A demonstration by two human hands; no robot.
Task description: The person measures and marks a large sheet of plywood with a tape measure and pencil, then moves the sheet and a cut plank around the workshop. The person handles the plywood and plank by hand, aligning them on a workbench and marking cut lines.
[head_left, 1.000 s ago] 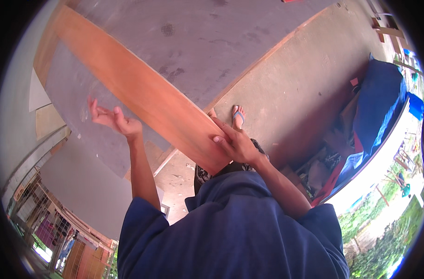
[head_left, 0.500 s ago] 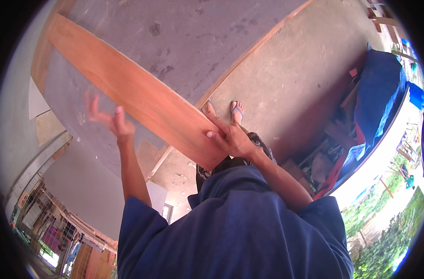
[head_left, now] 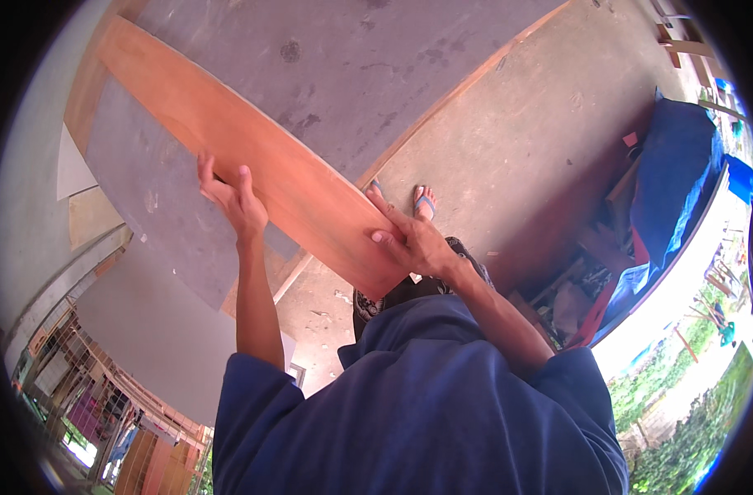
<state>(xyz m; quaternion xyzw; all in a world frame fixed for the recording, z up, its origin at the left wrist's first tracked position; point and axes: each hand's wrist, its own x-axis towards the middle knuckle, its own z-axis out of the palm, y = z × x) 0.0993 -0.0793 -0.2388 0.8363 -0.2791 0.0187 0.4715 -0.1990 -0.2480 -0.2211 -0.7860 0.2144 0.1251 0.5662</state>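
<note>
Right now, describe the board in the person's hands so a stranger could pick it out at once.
Start at the large grey sheet lying flat over the concrete floor. Running slantwise across it is a long orange-brown wooden plank, with the left hand on its lower edge and the right hand gripping its near end. It is the only warm-coloured, smooth board among dull grey panels.

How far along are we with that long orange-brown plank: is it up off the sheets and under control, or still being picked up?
Done: the long plank is held in both hands, above the grey sheets. In hand: the left hand curls its grip over the plank's left edge, and the right hand lies on its near end. Left: the plank has not been set down anywhere; it hangs over the concrete floor, near the feet in sandals.
</note>
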